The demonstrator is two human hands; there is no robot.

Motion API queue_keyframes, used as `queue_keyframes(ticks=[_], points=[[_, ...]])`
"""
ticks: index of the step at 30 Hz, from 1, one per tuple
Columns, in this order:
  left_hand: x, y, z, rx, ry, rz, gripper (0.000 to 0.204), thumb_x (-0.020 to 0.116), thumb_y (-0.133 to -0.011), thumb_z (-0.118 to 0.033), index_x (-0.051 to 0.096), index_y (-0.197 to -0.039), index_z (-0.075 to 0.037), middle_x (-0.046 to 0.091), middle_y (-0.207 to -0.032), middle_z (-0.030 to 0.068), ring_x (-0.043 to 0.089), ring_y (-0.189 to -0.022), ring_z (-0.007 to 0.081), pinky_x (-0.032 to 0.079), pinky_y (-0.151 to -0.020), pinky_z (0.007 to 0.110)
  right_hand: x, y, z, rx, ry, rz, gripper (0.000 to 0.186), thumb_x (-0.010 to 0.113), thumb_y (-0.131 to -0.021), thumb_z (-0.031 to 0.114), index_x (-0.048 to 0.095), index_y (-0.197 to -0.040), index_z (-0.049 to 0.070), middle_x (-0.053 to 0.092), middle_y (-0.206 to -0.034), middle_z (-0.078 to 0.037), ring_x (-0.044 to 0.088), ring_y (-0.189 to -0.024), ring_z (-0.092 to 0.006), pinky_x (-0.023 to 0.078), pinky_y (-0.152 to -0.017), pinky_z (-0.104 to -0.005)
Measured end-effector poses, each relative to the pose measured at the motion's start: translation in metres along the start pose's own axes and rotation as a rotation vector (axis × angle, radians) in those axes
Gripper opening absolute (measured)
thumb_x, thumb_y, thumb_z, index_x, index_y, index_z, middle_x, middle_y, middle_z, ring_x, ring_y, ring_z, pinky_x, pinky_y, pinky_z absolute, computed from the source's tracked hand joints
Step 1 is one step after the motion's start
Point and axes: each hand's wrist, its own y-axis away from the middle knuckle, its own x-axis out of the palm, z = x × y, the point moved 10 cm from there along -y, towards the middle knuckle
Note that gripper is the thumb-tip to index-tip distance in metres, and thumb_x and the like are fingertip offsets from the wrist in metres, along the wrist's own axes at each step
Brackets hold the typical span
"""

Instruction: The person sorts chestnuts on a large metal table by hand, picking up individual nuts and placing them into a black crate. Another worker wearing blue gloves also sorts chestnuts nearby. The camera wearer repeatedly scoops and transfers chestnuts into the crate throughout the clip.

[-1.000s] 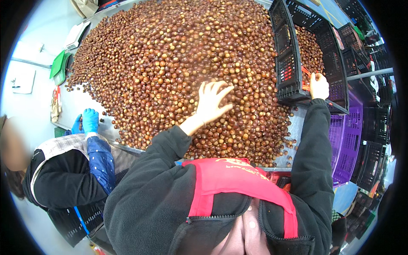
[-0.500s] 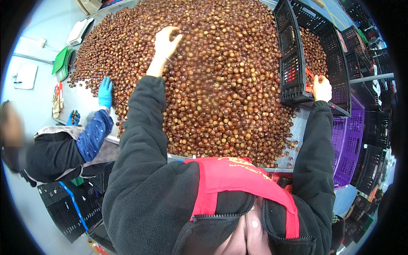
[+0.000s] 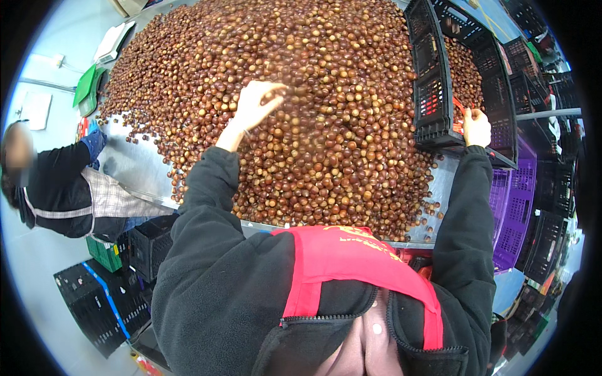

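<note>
Now, upper middle, the left hand (image 3: 254, 105) hovered over brown nuts (image 3: 332, 163), thumb and fingertips apart — sorting, seemingly, needing a lower reach — right hand (image 3: 476, 129) curled at black crate (image 3: 434, 133), hold unclear.

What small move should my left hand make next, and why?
Probably dip your left hand into the heap of brown nuts: it looks open over them, while your right hand holds the red handle of the black crate, which already contains some nuts.
</note>
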Motion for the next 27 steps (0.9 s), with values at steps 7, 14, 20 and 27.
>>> queue_keyframes(ticks=[7, 14, 20, 27], points=[[0.012, 0.069, -0.036, -0.112, -0.071, 0.131, 0.038, 0.074, -0.092, -0.034, 0.072, -0.128, -0.023, 0.070, -0.116, 0.0005, 0.054, -0.118, 0.0230, 0.031, -0.114, 0.046, 0.006, -0.004, -0.005, -0.011, 0.001, 0.023, 0.039, 0.063, -0.096, 0.050, 0.077, -0.110, 0.016, 0.078, -0.105, -0.011, 0.074, -0.103, -0.0340, 0.057, -0.088, -0.0468], [0.014, 0.115, -0.077, -0.098, -0.160, 0.062, 0.055, 0.074, -0.087, -0.032, 0.063, -0.141, -0.022, 0.059, -0.140, 0.0037, 0.044, -0.140, 0.0303, 0.019, -0.125, 0.057, 0.014, -0.011, -0.012, -0.052, 0.003, 0.026, 0.042, 0.064, -0.096, 0.051, 0.077, -0.112, 0.015, 0.078, -0.107, -0.012, 0.074, -0.104, -0.0344, 0.057, -0.090, -0.0470], [0.006, 0.135, -0.085, -0.203, -0.056, 0.004, 0.044, 0.071, -0.093, -0.032, 0.067, -0.135, -0.019, 0.064, -0.136, 0.0016, 0.045, -0.142, 0.0286, 0.016, -0.127, 0.058, 0.030, -0.026, -0.027, -0.055, -0.017, 0.048, 0.045, 0.064, -0.095, 0.052, 0.077, -0.114, 0.014, 0.078, -0.108, -0.014, 0.074, -0.104, -0.0352, 0.056, -0.090, -0.0474], [-0.059, 0.138, -0.043, -0.354, 0.127, -0.487, 0.020, 0.065, -0.097, -0.003, 0.075, -0.114, -0.007, 0.075, -0.107, 0.0076, 0.068, -0.104, 0.0222, 0.052, -0.095, 0.035, 0.033, -0.024, -0.028, -0.084, -0.023, 0.058, 0.041, 0.067, -0.097, 0.048, 0.076, -0.113, 0.011, 0.078, -0.105, -0.012, 0.075, -0.101, -0.0325, 0.056, -0.089, -0.0457]])
